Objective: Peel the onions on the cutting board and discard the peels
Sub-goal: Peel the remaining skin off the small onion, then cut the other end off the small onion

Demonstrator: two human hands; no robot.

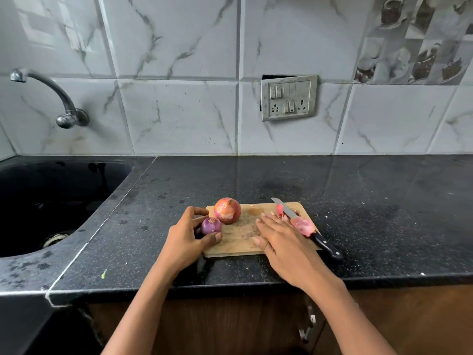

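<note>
Gripping small peeled purple onion (211, 225) at left edge of rectangular wooden cutting board (238, 239) with curled left hand (185, 237), beside larger unpeeled reddish onion (227, 210). Resting flat, fingers extended, right hand (280, 239) on board, apparently touching pink onion peels (303, 226) lying on black-handled knife (307, 228).

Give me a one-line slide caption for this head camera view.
Left hand holds the small purple onion while right hand rests flat on the cutting board.

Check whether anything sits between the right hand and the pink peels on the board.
Nothing visible does: the right hand lies flat on the wooden cutting board, touching the pink onion peels draped over the black-handled knife.
</note>
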